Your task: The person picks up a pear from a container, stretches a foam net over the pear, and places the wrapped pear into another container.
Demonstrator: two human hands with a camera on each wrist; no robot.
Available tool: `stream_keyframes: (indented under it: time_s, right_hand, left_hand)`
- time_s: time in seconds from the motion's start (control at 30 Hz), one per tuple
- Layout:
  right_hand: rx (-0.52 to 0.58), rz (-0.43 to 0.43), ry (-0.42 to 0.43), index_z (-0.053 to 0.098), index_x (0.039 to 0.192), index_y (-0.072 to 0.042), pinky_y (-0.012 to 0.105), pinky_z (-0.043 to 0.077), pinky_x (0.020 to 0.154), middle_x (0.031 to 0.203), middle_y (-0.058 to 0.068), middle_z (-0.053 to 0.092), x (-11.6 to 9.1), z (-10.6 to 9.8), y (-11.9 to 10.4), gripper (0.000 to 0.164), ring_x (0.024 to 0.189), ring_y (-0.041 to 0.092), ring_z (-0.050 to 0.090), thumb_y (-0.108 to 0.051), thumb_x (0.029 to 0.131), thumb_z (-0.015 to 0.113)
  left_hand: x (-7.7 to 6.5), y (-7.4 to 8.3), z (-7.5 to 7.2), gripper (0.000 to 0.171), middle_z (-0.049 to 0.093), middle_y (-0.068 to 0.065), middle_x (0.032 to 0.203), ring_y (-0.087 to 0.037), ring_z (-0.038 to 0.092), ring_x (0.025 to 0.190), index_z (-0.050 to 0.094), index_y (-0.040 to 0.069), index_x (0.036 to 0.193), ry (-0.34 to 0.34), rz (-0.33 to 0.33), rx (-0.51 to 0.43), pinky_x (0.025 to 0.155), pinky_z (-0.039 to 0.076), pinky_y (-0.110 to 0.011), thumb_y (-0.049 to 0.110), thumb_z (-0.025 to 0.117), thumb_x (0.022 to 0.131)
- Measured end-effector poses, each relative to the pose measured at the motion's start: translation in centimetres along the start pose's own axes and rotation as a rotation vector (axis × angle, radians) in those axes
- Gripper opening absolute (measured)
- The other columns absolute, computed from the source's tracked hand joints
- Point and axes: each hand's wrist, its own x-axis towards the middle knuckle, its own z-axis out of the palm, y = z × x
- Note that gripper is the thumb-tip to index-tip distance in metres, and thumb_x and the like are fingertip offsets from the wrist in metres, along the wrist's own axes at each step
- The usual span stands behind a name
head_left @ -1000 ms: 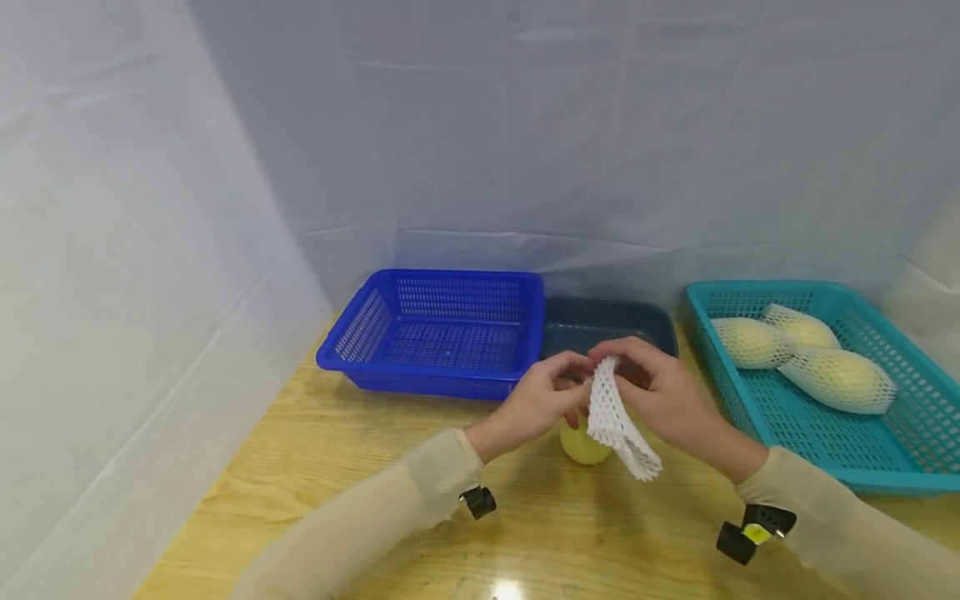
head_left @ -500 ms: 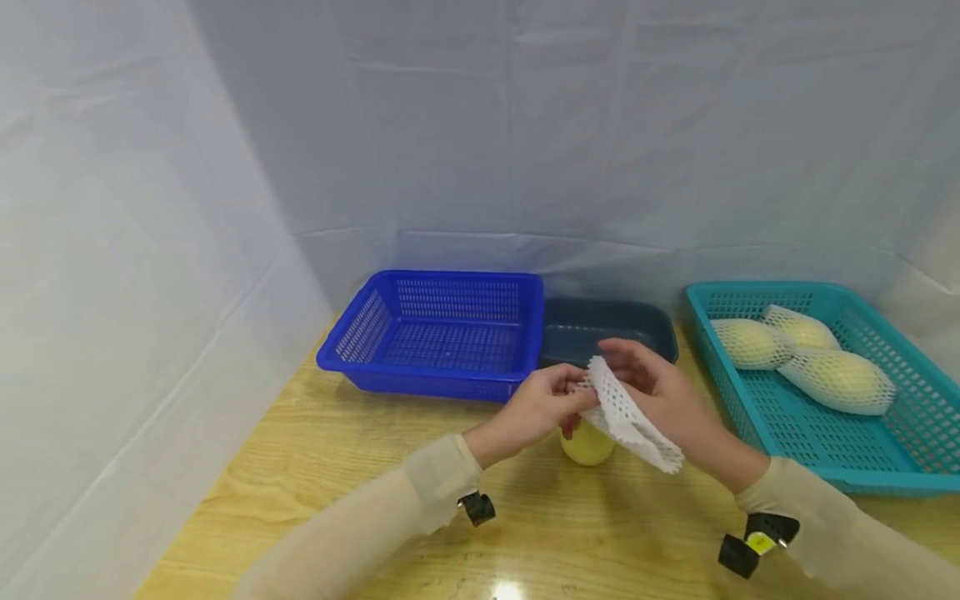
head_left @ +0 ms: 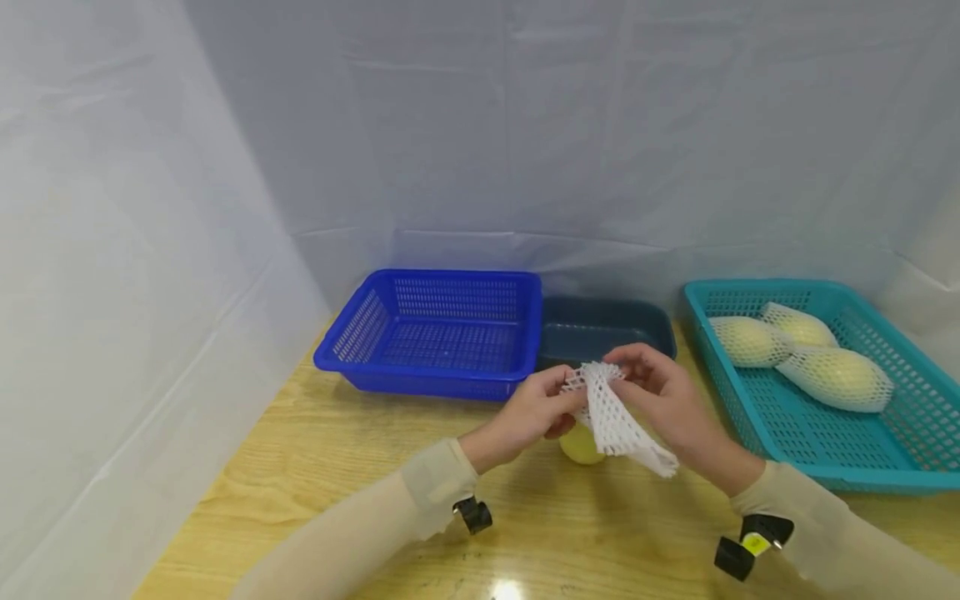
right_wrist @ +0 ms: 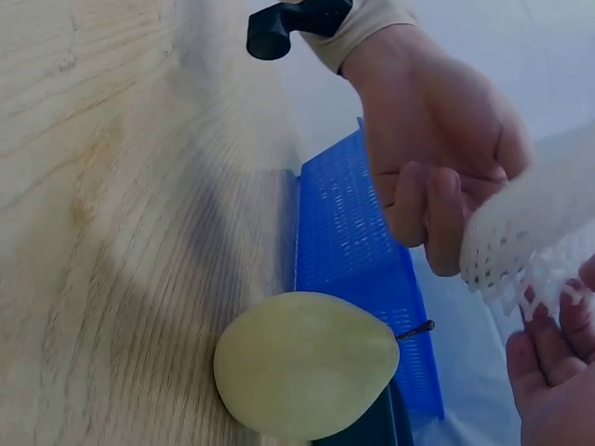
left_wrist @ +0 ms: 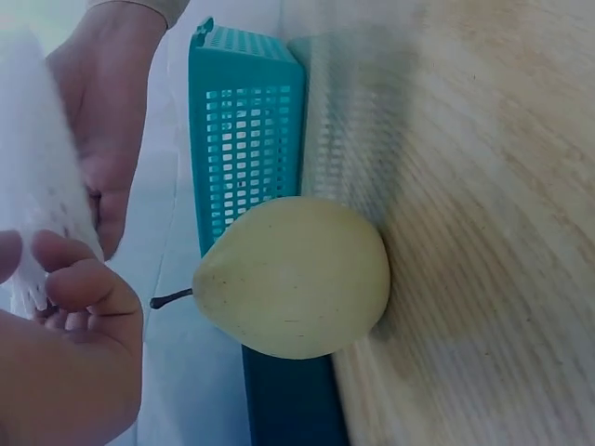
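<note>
A white foam net sleeve (head_left: 617, 421) hangs between the two hands, its gathered mouth at the top and its tail slanting down to the right. My left hand (head_left: 525, 412) pinches its left edge. On the other side my right hand (head_left: 678, 412) grips the mouth with thumb and fingers. Below them a pale yellow pear (left_wrist: 297, 279) stands upright on the wooden table, stem up and apart from both hands. The head view shows only its lower part, as the net and fingers cover the rest.
Behind the hands are a blue basket (head_left: 427, 379) and a dark tray (head_left: 607, 333) beside it. At the right stands a teal basket (head_left: 918, 446) with three netted pears (head_left: 836, 379). Pale sheeting (head_left: 480, 150) closes off the back and left of the table (head_left: 315, 467).
The net's mouth has been turned and spread toward the left hand, and its tail has swung rightward. The right fingers have come in to the mouth. The pear has stayed in place.
</note>
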Motion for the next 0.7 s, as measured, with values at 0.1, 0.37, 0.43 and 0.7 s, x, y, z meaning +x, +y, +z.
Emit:
stream_keyframes:
  time_s: [0.1, 0.37, 0.43, 0.7]
  right_hand:
    - [0.093, 0.037, 0.024, 0.056, 0.120, 0.002, 0.022, 0.054, 0.075, 0.097, -0.001, 0.061, 0.1, -0.3, 0.1, 0.018, 0.085, 0.011, 0.059, -0.005, 0.103, 0.052]
    - [0.160, 0.303, 0.030, 0.054, 0.124, -0.007, 0.025, 0.053, 0.066, 0.099, -0.002, 0.059, 0.2, -0.1, 0.1, 0.021, 0.080, 0.011, 0.059, -0.017, 0.107, 0.046]
    - [0.176, 0.353, 0.019, 0.051, 0.128, -0.005, 0.028, 0.055, 0.073, 0.110, -0.001, 0.059, 0.2, 0.0, 0.2, 0.026, 0.090, 0.013, 0.061, -0.019, 0.108, 0.044]
    - [0.149, 0.436, 0.039, 0.049, 0.132, 0.001, 0.028, 0.055, 0.075, 0.108, 0.001, 0.058, 0.4, 0.4, 1.5, 0.031, 0.093, 0.013, 0.059, -0.016, 0.107, 0.041]
  left_hand:
    - [0.0, -0.2, -0.1, 0.013, 0.045, -0.002, 0.062, -0.012, 0.036, 0.049, 0.049, 0.006, 0.096, 0.022, -0.021, -0.046, 0.047, 0.029, -0.024, 0.016, 0.048, 0.104]
    - [-0.2, -0.7, -0.2, 0.021, 0.048, -0.002, 0.062, -0.011, 0.041, 0.048, 0.047, 0.009, 0.094, 0.161, -0.097, -0.079, 0.046, 0.030, -0.023, 0.027, 0.049, 0.105]
    - [-0.3, -0.8, -0.2, 0.020, 0.048, -0.002, 0.061, -0.011, 0.041, 0.047, 0.049, 0.009, 0.096, 0.205, -0.116, -0.072, 0.046, 0.031, -0.023, 0.027, 0.048, 0.105]
    - [-0.5, -1.6, -0.5, 0.018, 0.051, -0.003, 0.062, -0.010, 0.046, 0.046, 0.048, 0.006, 0.098, 0.252, -0.182, -0.048, 0.045, 0.039, -0.023, 0.022, 0.046, 0.105]
